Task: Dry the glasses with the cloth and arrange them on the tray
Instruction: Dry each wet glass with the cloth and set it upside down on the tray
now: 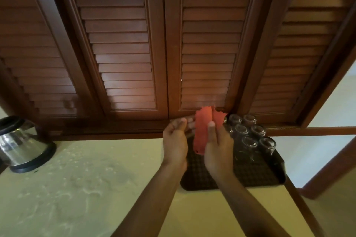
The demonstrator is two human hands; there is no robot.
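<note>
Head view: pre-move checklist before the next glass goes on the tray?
1. Red cloth held by right hand: ok.
2. Left hand holding a glass: cannot tell, blurred, hidden behind the cloth.
3. Clear upturned glasses grouped at the far right of the dark textured tray: ok.
4. Free space on tray's near part: ok.
5. Tray fully on pale countertop: not ok, its near right corner reaches the counter edge.

We log two bare forearms entering from the bottom edge, no sleeves visible up to the frame limit. Left hand (pixel 175 141) and right hand (pixel 218 147): no rings, no gloves, no watch or band at either wrist. Nails short and unpainted where we can see them. Fingers of the left are motion-blurred; finer detail unreadable.
</note>
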